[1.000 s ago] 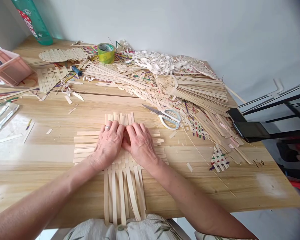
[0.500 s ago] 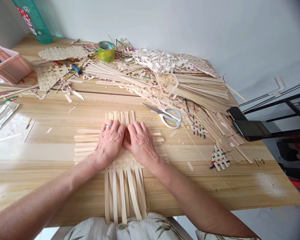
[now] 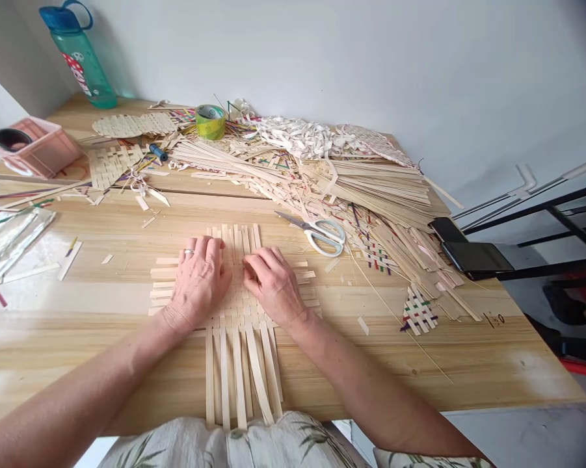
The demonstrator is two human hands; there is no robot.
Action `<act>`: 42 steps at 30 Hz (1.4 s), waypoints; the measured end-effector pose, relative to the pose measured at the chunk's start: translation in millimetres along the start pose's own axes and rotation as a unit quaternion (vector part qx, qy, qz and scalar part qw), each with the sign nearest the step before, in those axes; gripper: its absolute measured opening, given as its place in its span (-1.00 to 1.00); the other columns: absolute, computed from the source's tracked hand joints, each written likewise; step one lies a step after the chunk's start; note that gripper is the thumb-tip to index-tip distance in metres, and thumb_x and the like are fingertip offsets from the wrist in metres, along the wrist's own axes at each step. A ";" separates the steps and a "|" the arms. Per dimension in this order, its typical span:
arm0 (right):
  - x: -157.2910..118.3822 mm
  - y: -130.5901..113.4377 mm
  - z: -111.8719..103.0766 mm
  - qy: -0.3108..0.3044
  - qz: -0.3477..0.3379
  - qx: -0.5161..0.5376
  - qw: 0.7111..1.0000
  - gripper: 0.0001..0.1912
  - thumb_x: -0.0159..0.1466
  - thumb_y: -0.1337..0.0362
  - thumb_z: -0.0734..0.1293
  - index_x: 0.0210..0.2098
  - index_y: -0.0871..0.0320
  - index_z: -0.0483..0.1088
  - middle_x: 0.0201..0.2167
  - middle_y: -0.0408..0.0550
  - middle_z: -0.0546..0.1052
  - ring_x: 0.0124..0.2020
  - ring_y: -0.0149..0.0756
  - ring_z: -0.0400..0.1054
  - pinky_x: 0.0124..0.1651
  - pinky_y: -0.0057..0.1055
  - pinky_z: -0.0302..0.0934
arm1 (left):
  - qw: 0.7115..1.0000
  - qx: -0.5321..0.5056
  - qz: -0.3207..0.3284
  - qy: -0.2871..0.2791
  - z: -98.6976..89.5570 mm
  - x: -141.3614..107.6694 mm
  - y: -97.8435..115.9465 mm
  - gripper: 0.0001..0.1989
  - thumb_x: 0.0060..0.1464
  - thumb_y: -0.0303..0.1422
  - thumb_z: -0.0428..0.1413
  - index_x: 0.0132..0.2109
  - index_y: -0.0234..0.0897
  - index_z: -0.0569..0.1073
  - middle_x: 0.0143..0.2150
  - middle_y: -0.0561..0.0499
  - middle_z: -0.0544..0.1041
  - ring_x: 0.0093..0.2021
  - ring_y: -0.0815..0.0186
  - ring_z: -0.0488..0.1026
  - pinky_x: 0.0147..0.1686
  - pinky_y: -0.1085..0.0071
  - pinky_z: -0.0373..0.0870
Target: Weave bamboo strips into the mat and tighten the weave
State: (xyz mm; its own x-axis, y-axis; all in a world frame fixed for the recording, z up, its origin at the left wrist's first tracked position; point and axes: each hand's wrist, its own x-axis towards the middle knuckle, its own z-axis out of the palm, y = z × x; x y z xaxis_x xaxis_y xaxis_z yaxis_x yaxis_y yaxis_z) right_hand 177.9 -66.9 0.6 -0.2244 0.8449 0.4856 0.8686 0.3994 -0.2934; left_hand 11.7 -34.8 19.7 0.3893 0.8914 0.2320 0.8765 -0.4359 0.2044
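A woven mat of pale flat wooden strips (image 3: 238,300) lies on the table in front of me, with loose strip ends sticking out on all four sides. The longest ends hang toward my body. My left hand (image 3: 198,276), with a ring on one finger, rests on the mat's left half, fingers laid together over the strips. On the right half, my right hand (image 3: 273,283) has its fingers bent and pinched at a strip of the weave. Its fingertips partly hide what they grip. A gap of bare weave shows between the hands.
Scissors (image 3: 317,233) lie beyond my right hand. Behind them spread bundles of strips (image 3: 375,188), scraps and a tape roll (image 3: 210,122). A pink basket (image 3: 53,149) and a bottle (image 3: 85,68) stand at the back left. A phone (image 3: 477,258) sits at the right edge.
My hands, which were close together at the mat's upper middle, have moved apart and slightly toward me. The view has tilted up, showing more of the bottle. The mat stays in place.
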 end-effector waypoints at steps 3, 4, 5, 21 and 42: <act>-2.1 -0.3 1.6 0.005 -0.013 0.007 1.000 -0.76 0.27 0.55 0.24 -0.20 0.14 0.44 -0.22 0.00 0.52 -0.18 -0.17 0.31 -0.08 -0.28 0.29 | 0.999 0.042 0.003 -0.022 -6.0 -2.3 -6.6 -0.89 0.15 -0.42 0.03 -0.15 -0.29 0.37 -0.16 -0.21 0.46 -0.12 0.00 0.36 -0.16 0.13 0.34; -2.4 -0.5 2.1 0.005 -0.013 0.006 1.000 -0.75 0.27 0.55 0.24 -0.18 0.15 0.45 -0.21 0.01 0.53 -0.18 -0.17 0.31 -0.07 -0.28 0.29 | 0.998 0.053 0.008 -0.028 -7.2 -2.7 -8.2 -0.92 0.17 -0.42 0.02 -0.18 -0.29 0.37 -0.19 -0.20 0.46 -0.13 0.01 0.36 -0.17 0.14 0.34; -2.5 -0.7 2.4 0.004 -0.013 0.003 1.000 -0.74 0.26 0.55 0.24 -0.16 0.15 0.45 -0.20 0.01 0.53 -0.17 -0.17 0.32 -0.07 -0.27 0.29 | 0.997 0.062 0.014 -0.033 -8.0 -2.9 -9.5 -0.93 0.18 -0.44 0.00 -0.20 -0.29 0.37 -0.20 -0.20 0.46 -0.14 0.01 0.37 -0.17 0.15 0.33; -1.1 -1.2 2.5 -0.006 -0.013 -0.018 1.000 -0.69 0.23 0.57 0.23 -0.13 0.15 0.46 -0.17 -0.02 0.55 -0.18 -0.17 0.32 -0.06 -0.27 0.28 | 0.995 0.075 0.031 -0.054 -5.0 3.0 -20.1 -0.81 0.24 -0.49 -0.10 -0.30 -0.30 0.37 -0.30 -0.18 0.43 -0.22 0.04 0.35 -0.23 0.20 0.33; -1.0 -2.5 1.3 -0.099 -0.028 -0.005 0.995 -0.51 0.33 0.51 0.26 0.17 -0.01 0.41 0.22 -0.14 0.46 0.08 -0.10 0.25 0.04 -0.10 0.23 | 0.982 -0.121 0.012 -0.142 -17.1 8.0 -45.1 -0.86 0.20 -0.43 -0.06 -0.34 -0.24 0.34 -0.34 -0.05 0.47 -0.32 0.21 0.41 -0.26 0.28 0.33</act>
State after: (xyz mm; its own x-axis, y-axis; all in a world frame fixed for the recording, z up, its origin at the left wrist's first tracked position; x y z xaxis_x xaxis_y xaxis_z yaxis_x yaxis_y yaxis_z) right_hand 175.4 -68.3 -0.3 -0.3540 0.8753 0.3294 0.8566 0.4449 -0.2614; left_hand -29.5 -10.1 28.6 0.5028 0.8640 -0.0276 0.7859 -0.4436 0.4308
